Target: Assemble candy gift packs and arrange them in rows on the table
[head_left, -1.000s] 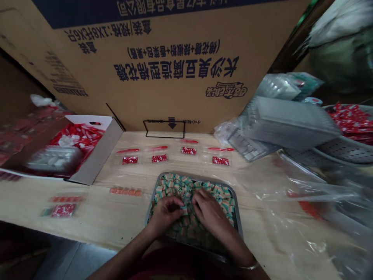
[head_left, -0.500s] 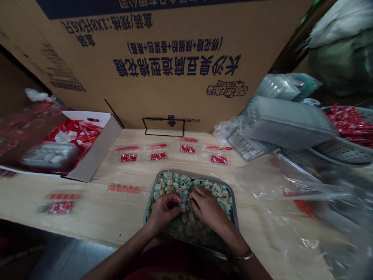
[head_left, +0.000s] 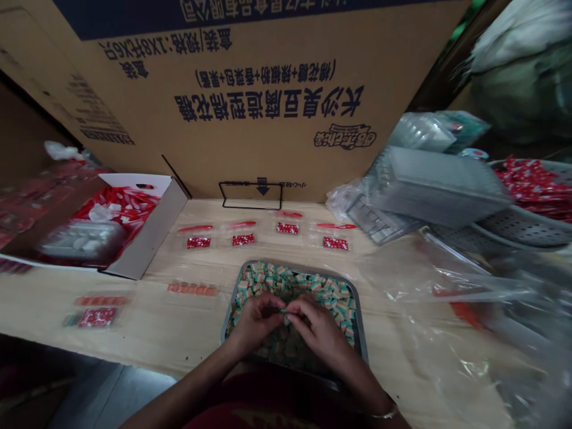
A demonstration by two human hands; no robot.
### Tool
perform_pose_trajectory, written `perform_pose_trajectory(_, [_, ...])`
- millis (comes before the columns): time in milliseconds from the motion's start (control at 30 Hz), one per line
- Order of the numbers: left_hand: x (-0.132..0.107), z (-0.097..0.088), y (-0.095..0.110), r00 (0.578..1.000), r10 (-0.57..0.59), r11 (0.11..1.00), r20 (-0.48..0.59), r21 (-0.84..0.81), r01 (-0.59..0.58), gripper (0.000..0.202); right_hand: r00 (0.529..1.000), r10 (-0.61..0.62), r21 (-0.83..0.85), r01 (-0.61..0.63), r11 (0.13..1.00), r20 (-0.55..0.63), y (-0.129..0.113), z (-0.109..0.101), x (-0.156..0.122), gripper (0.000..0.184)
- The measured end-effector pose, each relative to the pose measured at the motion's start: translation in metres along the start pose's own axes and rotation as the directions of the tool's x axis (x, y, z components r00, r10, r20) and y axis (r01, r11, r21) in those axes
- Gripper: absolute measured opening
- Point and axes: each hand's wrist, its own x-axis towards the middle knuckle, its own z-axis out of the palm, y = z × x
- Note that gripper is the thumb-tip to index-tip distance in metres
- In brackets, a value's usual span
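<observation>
A metal tray [head_left: 360,316] heaped with small striped candy pieces [head_left: 308,289] sits at the near edge of the wooden table. Both hands are over its middle. My left hand [head_left: 254,322] is curled, fingertips pinched together on a few candy pieces. My right hand [head_left: 315,325] meets it from the right, fingers also pinched on the same small cluster of pieces between the two hands. A bracelet shows on my right wrist.
Several clear packets with red contents [head_left: 243,239] lie in a row behind the tray, others [head_left: 98,316] at left. A white box of red sachets [head_left: 120,208] stands left. A big cardboard box [head_left: 268,101] walls the back. Plastic bags and trays [head_left: 429,185] crowd the right.
Both hands have lifted slightly from the heap and drawn their fingertips together over the tray's middle. The view shifted a little.
</observation>
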Motion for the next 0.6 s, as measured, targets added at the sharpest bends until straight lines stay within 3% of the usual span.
perform_pose_trajectory(133, [-0.003, 0.002, 0.003, 0.999, -0.011, 0.999, 0.034, -0.045, 0.013, 0.027, 0.992, 0.079, 0.107, -0.068, 0.992, -0.101, 0.0, 0.003, 0.003, 0.01])
perform_pose_trajectory(300, [-0.002, 0.012, 0.007, 0.993, -0.079, 0.97, -0.092, -0.238, 0.055, 0.032, 0.928, 0.274, 0.369, -0.17, 0.914, -0.251, -0.004, 0.013, 0.0, 0.017])
perform_pose_trajectory(433, [0.001, 0.017, 0.013, 0.97, -0.148, 0.942, -0.191, -0.325, 0.08, 0.032, 0.905, 0.362, 0.471, -0.224, 0.853, -0.223, -0.003, 0.02, -0.004, 0.031])
perform_pose_trajectory(600, [0.003, 0.021, 0.01, 0.959, -0.034, 0.972, -0.282, -0.232, -0.034, 0.026, 0.873, 0.403, 0.521, -0.216, 0.826, -0.276, -0.008, 0.023, -0.001, 0.026])
